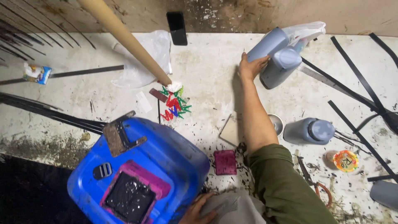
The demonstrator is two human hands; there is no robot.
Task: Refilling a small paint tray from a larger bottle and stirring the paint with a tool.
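Note:
My right hand (250, 66) reaches far across the stained white floor and grips the base of a grey plastic bottle (269, 43) lying on its side. A second grey bottle (282, 66) lies against it. A green sleeve (286, 186) covers my upper arm. My left hand (195, 212) is low at the bottom edge, closed on a grey cloth (226, 204). It sits beside a blue jerrycan (166, 153) that carries a pink frame (137, 193) filled with black material.
A wooden pole (124, 37) slants down to a heap of coloured plastic pieces (174, 105). Also here are a third grey bottle (309, 130), a metal cup (276, 122), a maroon square (225, 161), scissors (315, 182), black strips (356, 79), a black phone (177, 27) and a plastic bag (153, 49).

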